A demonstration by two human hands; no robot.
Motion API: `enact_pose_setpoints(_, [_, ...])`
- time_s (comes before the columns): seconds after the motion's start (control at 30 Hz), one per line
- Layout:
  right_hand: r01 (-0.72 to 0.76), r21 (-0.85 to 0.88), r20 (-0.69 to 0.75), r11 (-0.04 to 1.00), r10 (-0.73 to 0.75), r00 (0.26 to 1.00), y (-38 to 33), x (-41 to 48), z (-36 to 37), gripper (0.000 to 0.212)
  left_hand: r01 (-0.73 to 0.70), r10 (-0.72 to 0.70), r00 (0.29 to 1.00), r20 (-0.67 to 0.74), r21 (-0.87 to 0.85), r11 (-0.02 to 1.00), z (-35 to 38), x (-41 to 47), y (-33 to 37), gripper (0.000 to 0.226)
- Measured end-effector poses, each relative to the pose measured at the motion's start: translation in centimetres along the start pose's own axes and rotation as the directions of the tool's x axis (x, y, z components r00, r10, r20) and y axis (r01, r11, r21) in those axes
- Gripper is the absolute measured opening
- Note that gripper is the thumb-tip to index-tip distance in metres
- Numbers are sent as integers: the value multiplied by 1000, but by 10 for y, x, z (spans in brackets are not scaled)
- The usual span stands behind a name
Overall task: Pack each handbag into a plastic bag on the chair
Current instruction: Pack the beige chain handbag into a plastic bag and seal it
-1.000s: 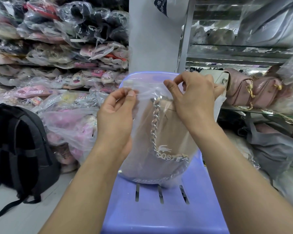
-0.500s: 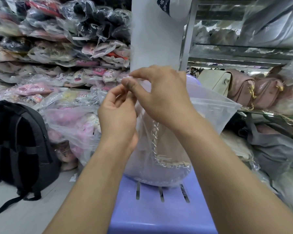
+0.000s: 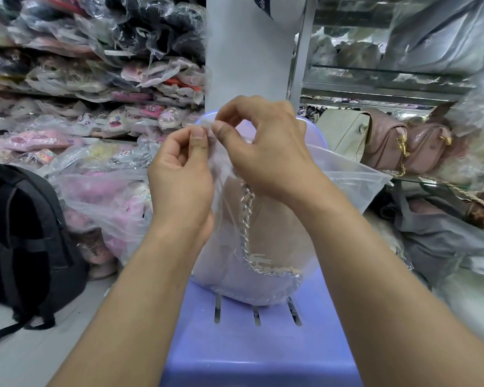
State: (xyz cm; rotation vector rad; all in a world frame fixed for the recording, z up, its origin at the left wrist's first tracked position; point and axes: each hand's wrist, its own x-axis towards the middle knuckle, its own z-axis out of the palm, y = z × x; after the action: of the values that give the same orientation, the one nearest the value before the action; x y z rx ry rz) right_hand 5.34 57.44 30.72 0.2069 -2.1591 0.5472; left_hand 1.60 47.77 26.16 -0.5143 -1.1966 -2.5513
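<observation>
- At nine o'clock a black backpack point(image 3: 25, 233) stands on the floor, its left side cut off by the frame edge.
- From ten to eleven o'clock, stacked packets point(image 3: 81, 79) in clear wrap fill the shelves; what is inside is hard to make out.
- The left hand point(image 3: 179, 174), just left of centre, pinches the top edge of the plastic bag point(image 3: 347, 182) between thumb and forefinger; its other fingers are curled in.
- The plastic bag is clear and slightly milky. It stands upright on the seat of the lilac chair point(image 3: 263, 344), with one loose upper corner jutting toward three o'clock.
- Inside it, at centre, sits the handbag point(image 3: 277, 224): tan, rounded at the bottom, with a silver chain point(image 3: 248, 219) running down its front to a silvery logo.
- The right hand point(image 3: 266, 146), at twelve o'clock of the handbag, pinches the same top edge with its thumb, tip to tip with the left thumb.
- Both hands hide the handbag's top and the bag's mouth, so I cannot tell whether it is closed; the logo lettering is unreadable.
- The chair's front and legs are cut off at six o'clock.
- At two o'clock a cream handbag point(image 3: 344, 132) and pink handbags point(image 3: 386, 146) lie on a glass shelf.
</observation>
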Motion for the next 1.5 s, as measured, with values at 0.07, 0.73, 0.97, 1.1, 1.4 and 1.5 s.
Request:
enact_pose_setpoints(0.07, [-1,-11,27,1000,1,1000,0,-1,-6,9,-23,23,1000,-13,0,1000,2,1,-1,11])
enact_pose_setpoints(0.73, [-4,106,101,994,-7,995,44,43,-11,12,-46,-136,931,338,480,876,17,56,28,5])
enact_pose_setpoints(0.97, [-46,104,210,994,23,977,51,60,-18,12,8,-194,920,340,479,878,28,77,20,15])
enact_pose_setpoints(1.1, [-68,-46,286,997,78,955,55,65,-23,10,52,-176,958,226,468,882,29,83,9,16])
enact_pose_setpoints(1.4, [-125,-323,361,938,244,900,110,40,-74,10,141,-156,988,-4,443,885,27,88,-7,13])
enact_pose_setpoints(1.5, [-181,-337,357,924,304,883,121,36,-92,8,39,-41,999,-6,485,874,31,95,-10,15])
